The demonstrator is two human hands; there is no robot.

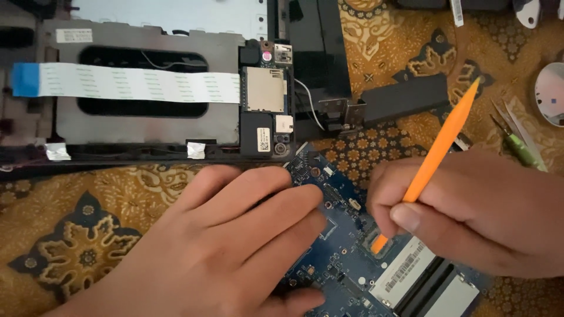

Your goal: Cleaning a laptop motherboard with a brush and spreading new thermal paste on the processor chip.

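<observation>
A blue circuit board (pixel 341 264) lies on a patterned yellow cloth at the bottom centre. My left hand (pixel 223 246) rests flat on the board's left part, fingers pressing it down. My right hand (pixel 476 211) grips an orange plastic pry stick (pixel 437 152) like a pen, its lower tip touching a small connector (pixel 376 243) on the board. Two white-labelled memory modules (pixel 411 273) sit in black slots at the board's lower right.
An opened dark laptop chassis (pixel 147 126) fills the upper left, crossed by a white flat ribbon cable (pixel 135 83) with a blue end. A small daughter board (pixel 265 100) sits at its right. A metal hinge (pixel 343 113), a green-handled screwdriver (pixel 520 147) and a silver disc (pixel 552 94) lie to the right.
</observation>
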